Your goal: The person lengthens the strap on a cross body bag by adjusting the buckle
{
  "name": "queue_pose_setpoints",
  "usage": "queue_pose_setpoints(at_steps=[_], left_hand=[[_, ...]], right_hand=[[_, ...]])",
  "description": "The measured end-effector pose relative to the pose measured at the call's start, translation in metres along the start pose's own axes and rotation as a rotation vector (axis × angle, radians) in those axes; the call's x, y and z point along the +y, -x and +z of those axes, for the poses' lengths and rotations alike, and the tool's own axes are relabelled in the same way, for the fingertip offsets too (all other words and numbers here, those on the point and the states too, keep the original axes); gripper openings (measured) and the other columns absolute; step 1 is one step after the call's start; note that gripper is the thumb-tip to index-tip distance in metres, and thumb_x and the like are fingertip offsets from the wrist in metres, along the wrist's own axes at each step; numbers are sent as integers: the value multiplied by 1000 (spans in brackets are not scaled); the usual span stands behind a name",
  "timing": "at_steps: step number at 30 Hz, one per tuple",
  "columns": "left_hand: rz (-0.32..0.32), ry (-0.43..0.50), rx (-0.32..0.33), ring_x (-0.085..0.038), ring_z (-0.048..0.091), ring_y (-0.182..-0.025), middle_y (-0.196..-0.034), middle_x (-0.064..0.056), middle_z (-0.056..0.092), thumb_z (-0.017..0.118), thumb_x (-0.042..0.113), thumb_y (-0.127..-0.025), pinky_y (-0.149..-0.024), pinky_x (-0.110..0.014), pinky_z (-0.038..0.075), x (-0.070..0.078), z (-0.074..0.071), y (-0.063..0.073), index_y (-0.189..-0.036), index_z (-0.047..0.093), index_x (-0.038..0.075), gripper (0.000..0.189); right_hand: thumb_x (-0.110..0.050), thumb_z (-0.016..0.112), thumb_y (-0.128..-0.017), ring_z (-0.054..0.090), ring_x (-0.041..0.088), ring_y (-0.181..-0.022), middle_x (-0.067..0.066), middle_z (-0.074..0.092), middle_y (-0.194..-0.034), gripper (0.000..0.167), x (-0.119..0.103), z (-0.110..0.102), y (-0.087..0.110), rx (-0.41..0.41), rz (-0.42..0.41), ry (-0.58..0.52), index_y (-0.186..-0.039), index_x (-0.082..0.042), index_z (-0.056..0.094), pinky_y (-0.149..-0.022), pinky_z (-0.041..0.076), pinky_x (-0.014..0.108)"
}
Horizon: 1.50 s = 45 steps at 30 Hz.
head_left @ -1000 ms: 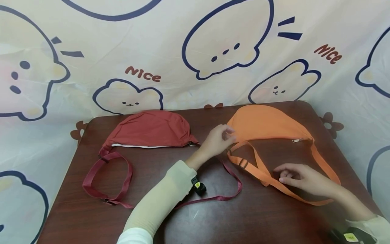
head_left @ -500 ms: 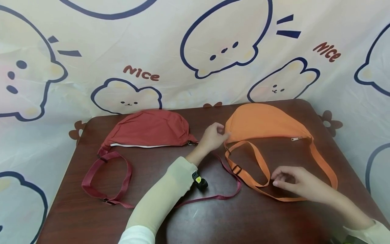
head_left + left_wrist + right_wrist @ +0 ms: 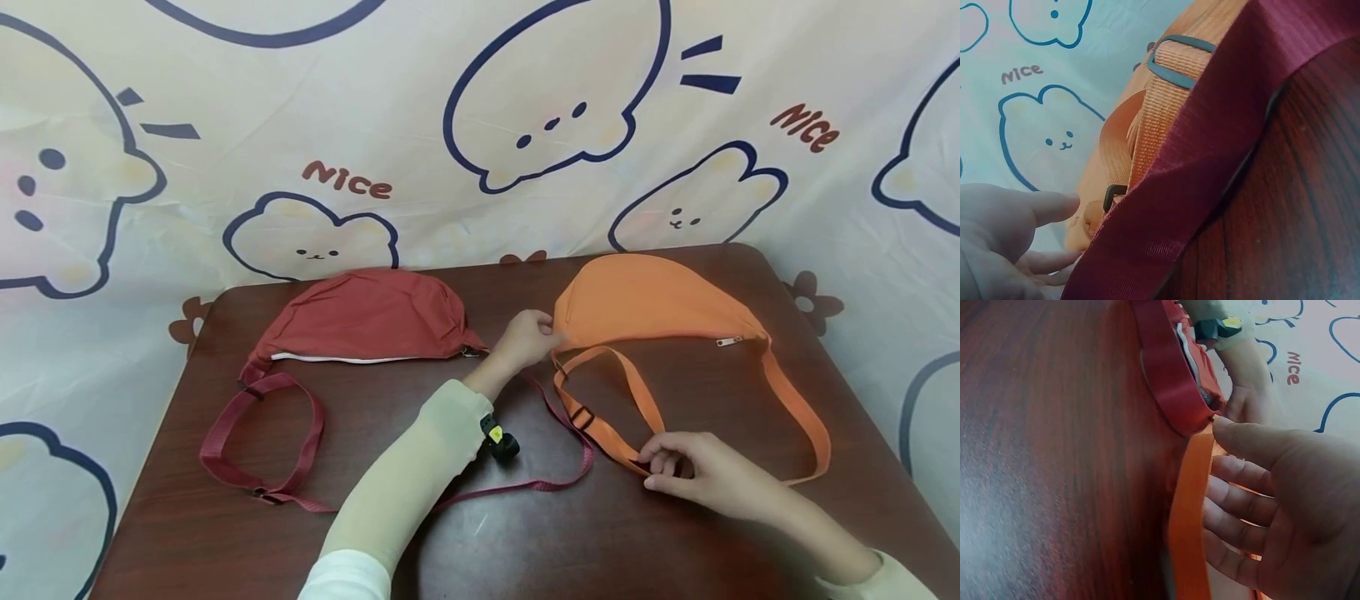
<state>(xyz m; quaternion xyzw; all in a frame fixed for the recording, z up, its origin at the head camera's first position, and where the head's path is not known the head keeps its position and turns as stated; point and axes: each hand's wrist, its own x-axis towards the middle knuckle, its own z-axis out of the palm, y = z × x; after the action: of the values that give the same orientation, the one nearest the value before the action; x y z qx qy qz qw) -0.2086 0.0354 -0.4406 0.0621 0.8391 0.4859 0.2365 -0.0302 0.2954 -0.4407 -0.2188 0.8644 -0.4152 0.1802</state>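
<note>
An orange waist bag [image 3: 645,300] lies at the right back of the table, its zipper pull [image 3: 729,342] near the right end. Its orange strap [image 3: 609,437] curves forward in a loop with a dark slider buckle [image 3: 582,417]. My left hand [image 3: 527,340] is at the bag's left end, thumb and fingers loosely bent and apart in the left wrist view. My right hand [image 3: 708,475] touches the front bend of the strap with its fingertips; in the right wrist view the thumb [image 3: 1254,440] stands away from the fingers, which lie along the webbing.
A red waist bag [image 3: 375,321] with a white zipper sits at the left back. Its dark red strap [image 3: 558,483] loops left and runs under my left forearm towards the orange strap. A patterned cloth [image 3: 427,125] hangs behind the brown table [image 3: 540,550].
My right hand has moved left and forward to the strap's front bend. The orange strap has shifted into a wider loop. My left hand has drawn slightly left along the bag's end.
</note>
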Motion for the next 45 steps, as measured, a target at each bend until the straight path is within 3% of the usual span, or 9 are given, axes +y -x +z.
queue_pose_setpoints(at_steps=[3, 9, 16, 21, 27, 33, 38, 45], left_hand=[[-4, 7, -11, -22, 69, -89, -114, -15, 69, 73, 20, -95, -79, -35, 57, 0, 2, -2, -137, 55, -4, 51], [-3, -14, 5, -19, 68, -82, -101, -11, 71, 77, 16, -92, -72, -31, 55, -1, 6, -3, -129, 59, -3, 45], [8, -18, 27, -17, 69, -74, -98, -10, 70, 78, 14, -91, -68, -29, 55, 0, 9, -6, -118, 65, -2, 34], [31, 33, 43, -19, 71, -72, -99, -13, 71, 79, 8, -89, -68, -29, 57, 2, 6, -8, -114, 66, -4, 30], [65, 81, 69, -24, 72, -73, -100, -15, 70, 79, 6, -89, -68, -31, 58, 3, 0, -13, -113, 67, -5, 29], [81, 50, 136, -20, 70, -74, -100, -12, 69, 77, 8, -91, -68, -30, 58, 3, -5, -20, -113, 69, -2, 25], [68, 25, 176, -20, 70, -75, -99, -10, 69, 78, 8, -91, -69, -30, 58, 2, -10, -24, -112, 70, 0, 25], [58, 10, 223, -18, 71, -76, -100, -10, 71, 77, 8, -91, -69, -28, 58, 3, -17, -30, -112, 71, 1, 23]], right_hand=[[-24, 78, -92, 60, 4, -74, -14, 64, -83, 18, 0, 3, 0, 15, -16, 20, -105, -17, 69, -62, 52, 25], [-19, 80, -90, 58, -2, -76, -20, 62, -86, 18, -2, 7, 1, 75, -52, 175, -106, -18, 72, -64, 51, 25], [-13, 80, -88, 57, -6, -73, -24, 64, -84, 16, -2, 10, 4, 128, -60, 284, -99, -23, 74, -61, 51, 23], [-7, 80, -87, 59, -6, -74, -21, 67, -87, 22, -1, 8, 9, 154, -144, 260, -96, -27, 72, -61, 51, 22], [-6, 75, -92, 62, -2, -76, -17, 68, -89, 22, -6, -1, 14, 85, -224, 114, -100, -27, 70, -62, 52, 21], [-4, 72, -95, 58, -3, -72, -13, 67, -84, 22, -6, -7, 18, -33, -273, 2, -98, -26, 69, -58, 51, 20], [-5, 70, -96, 53, -5, -71, -10, 64, -80, 20, 1, -10, 26, -135, -250, -83, -97, -24, 69, -58, 51, 21], [-6, 69, -96, 59, -4, -74, -6, 70, -83, 16, 13, -10, 37, -294, -226, -182, -98, -22, 71, -60, 53, 23]])
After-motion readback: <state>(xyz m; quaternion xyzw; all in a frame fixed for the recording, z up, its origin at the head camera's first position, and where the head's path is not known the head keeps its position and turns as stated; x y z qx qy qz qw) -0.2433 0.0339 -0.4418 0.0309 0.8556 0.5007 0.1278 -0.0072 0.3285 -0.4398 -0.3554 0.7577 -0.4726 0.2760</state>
